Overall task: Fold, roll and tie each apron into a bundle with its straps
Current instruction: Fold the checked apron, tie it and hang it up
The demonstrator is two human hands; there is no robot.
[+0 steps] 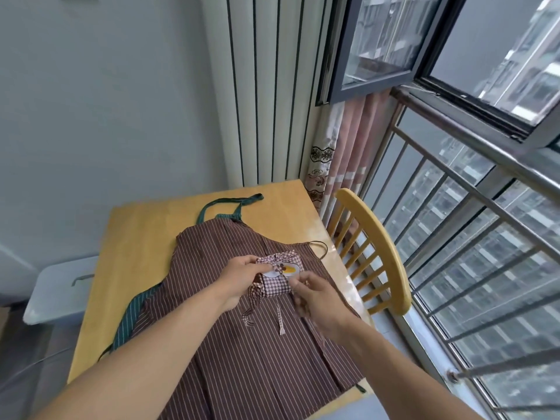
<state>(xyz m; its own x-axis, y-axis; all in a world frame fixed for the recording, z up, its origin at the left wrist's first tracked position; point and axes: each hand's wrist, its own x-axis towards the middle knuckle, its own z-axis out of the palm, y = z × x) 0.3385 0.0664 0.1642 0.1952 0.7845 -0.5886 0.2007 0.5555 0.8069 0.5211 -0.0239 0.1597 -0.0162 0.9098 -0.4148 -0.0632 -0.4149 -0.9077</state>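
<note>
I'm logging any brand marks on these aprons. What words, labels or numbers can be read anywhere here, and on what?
None can be read.
The checked apron bundle carries a picture patch, with no lettering legible.
The brown striped apron and green striped apron show only stripes.

- wooden table (142,237) by white wall;
- yellow spindle-back chair (378,253) right of table;
- pink patterned curtain (342,156);
- open window (385,43), metal railing (472,225);
- white bin (60,286) left
</note>
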